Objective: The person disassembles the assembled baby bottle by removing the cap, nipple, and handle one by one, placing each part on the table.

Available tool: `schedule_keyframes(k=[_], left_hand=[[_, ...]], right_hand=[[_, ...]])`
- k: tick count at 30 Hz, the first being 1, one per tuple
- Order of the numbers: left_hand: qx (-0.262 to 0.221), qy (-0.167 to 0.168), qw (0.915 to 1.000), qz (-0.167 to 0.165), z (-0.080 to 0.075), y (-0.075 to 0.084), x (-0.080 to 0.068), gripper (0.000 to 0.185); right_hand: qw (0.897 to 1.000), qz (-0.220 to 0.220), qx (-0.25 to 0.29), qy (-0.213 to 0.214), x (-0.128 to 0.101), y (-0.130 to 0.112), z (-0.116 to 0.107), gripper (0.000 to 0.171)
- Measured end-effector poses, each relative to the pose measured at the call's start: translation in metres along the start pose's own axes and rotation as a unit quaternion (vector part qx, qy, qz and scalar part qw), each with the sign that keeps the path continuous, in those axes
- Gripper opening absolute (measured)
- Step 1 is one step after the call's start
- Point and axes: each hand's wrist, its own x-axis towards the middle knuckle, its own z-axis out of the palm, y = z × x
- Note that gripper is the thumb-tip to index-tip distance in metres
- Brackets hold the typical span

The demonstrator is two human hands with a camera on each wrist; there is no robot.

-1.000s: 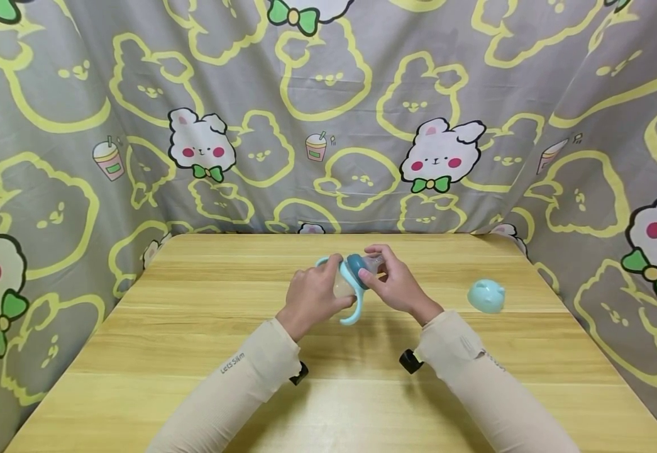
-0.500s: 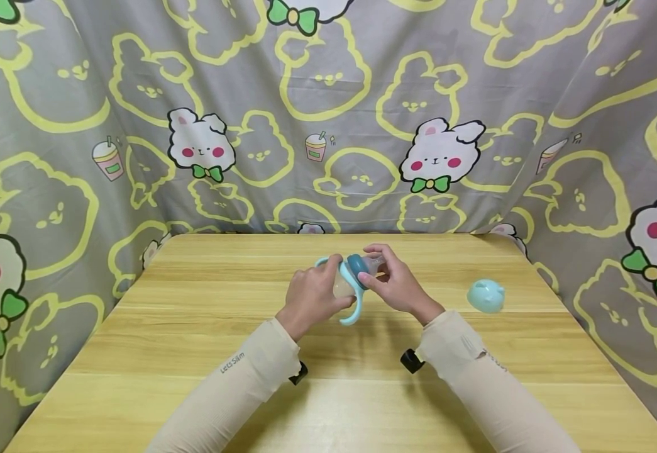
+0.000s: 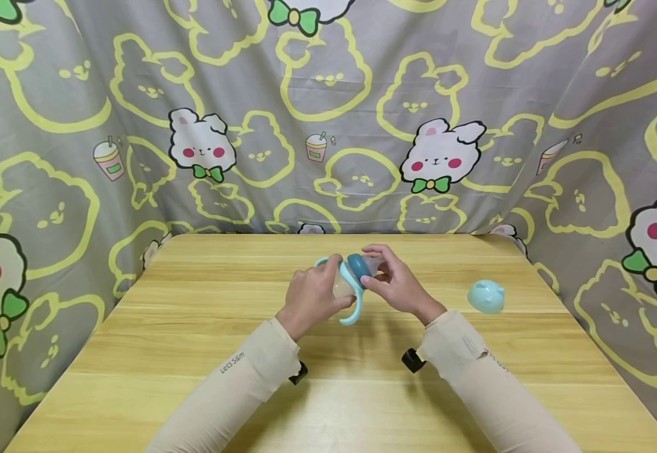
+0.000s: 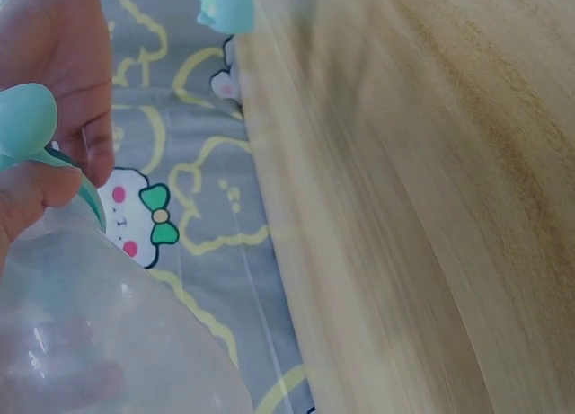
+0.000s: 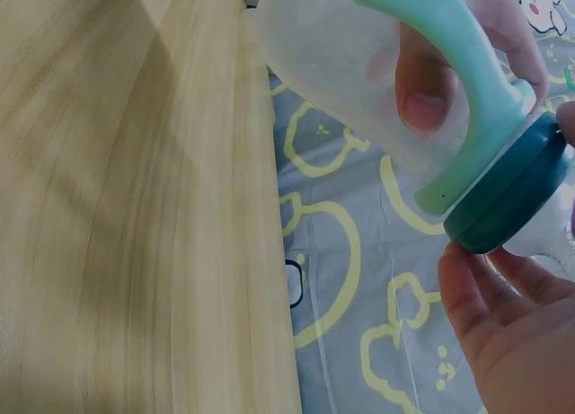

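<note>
Clear teal-handled bottle (image 3: pixel 346 284), tilted, apparently uncapped

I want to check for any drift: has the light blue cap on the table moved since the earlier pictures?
No. The light blue cap lies at the same spot near the right edge of the table, apart from both hands.

A frosted clear bottle (image 3: pixel 344 286) carries light-teal handles (image 3: pixel 353 313) and a dark-teal collar (image 3: pixel 356 266). At three o'clock lies a pale-teal cap (image 3: pixel 486 296). Blond woodgrain table (image 3: pixel 192 340); grey curtain (image 3: pixel 362 94), yellow-outlined bunnies.
</note>
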Motion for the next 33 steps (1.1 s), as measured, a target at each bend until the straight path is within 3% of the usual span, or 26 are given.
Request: schedule_keyframes(k=[10,14,16,21,24,33], left_hand=[[0.008,0.003,0.9999,0.009,0.0,0.001,0.001,0.067],[0.012,-0.005,0.9999,0.002,-0.001,0.002,0.0,0.067],[0.013,-0.008,0.9999,0.001,-0.002,0.002,0.0,0.068],[0.01,-0.009,0.9999,-0.002,-0.003,0.001,-0.001,0.069],[0.007,-0.011,0.9999,-0.003,-0.003,0.001,-0.002,0.07],[0.009,-0.001,1.0,0.003,-0.002,0.002,-0.001,0.07]], right_hand=[[0.993,0.031,-0.094,0.058,0.001,0.002,0.007,0.038],[0.994,0.048,-0.081,0.058,0.001,0.001,0.008,0.039],[0.995,0.055,-0.069,0.049,-0.001,-0.013,0.009,0.038],[0.998,0.049,-0.043,0.026,-0.001,-0.022,0.008,0.042],[0.999,0.033,-0.031,0.019,0.0,-0.003,0.006,0.046],[0.999,0.0,-0.043,0.022,-0.002,0.001,0.005,0.044]])
